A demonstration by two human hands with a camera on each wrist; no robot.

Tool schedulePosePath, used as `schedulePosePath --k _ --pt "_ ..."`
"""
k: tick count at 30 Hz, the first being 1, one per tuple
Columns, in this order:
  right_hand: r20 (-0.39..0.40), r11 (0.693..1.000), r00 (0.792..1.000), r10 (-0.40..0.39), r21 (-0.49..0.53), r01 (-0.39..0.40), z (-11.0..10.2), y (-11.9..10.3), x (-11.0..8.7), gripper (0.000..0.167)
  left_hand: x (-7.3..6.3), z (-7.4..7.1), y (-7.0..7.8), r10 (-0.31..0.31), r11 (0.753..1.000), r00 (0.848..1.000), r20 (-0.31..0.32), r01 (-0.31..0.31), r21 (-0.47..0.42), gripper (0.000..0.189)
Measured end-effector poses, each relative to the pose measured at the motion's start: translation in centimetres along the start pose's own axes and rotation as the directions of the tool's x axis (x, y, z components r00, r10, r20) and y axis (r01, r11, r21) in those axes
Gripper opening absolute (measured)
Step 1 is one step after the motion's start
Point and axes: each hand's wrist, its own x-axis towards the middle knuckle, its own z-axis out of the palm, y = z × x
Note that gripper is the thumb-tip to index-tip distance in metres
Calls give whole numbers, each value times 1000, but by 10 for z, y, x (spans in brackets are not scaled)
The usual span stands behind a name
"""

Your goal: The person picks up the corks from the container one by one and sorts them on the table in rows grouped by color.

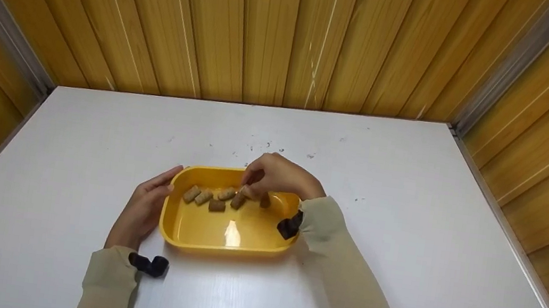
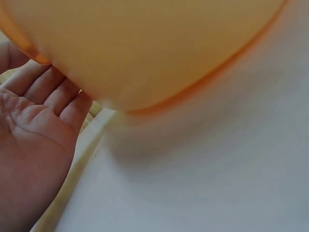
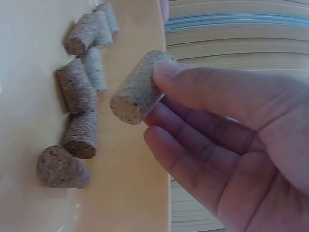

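Head view, tray: yellow, its rim (image 1: 223, 250) rounded, standing on the white table (image 1: 449, 286) toward 7 o'clock of the frame.
Loose corks: several brown corks (image 1: 217, 206) lie inside the tray, in an uneven row from its 10 o'clock round to 2 o'clock.
Left hand: the left hand (image 1: 142, 206) is at the tray's 9 o'clock, fingers fairly straight against the outer wall, thumb at the rim.
Right hand: the right hand (image 1: 279, 177) reaches over the rim at 1 o'clock, fingertips bent down among the corks.
Walls: yellow-brown panels (image 1: 270, 30) behind the table, at 12 o'clock.
Left wrist view, palm: from 8 to 9 o'clock, fingers extended and touching the tray, whose outside fills 12 o'clock.
Right wrist view, pinch: thumb and fingers pinch one pale cork (image 3: 136, 94) near the centre, hand toward 4 o'clock.
Cork row: loose corks lie on the tray from 11 to 8 o'clock, apart from the pinched one.
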Motion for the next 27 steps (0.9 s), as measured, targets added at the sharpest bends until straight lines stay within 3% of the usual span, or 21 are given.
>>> schedulePosePath --k 10,17,22,27 --pt "-96 994 990 -103 29 106 -15 10 -12 20 0 -1 1 -16 1000 1000 2 16 0 54" --pt "-205 989 978 -21 142 51 -22 23 -23 22 0 -2 1 -3 1000 1000 2 3 -1 54" --pt "-305 973 952 28 225 43 -23 34 -30 26 -1 -2 0 20 1000 1000 -13 -20 7 54" --pt "-406 960 911 73 275 46 -23 48 -36 31 -1 -2 -1 26 1000 1000 -15 -26 -7 55"
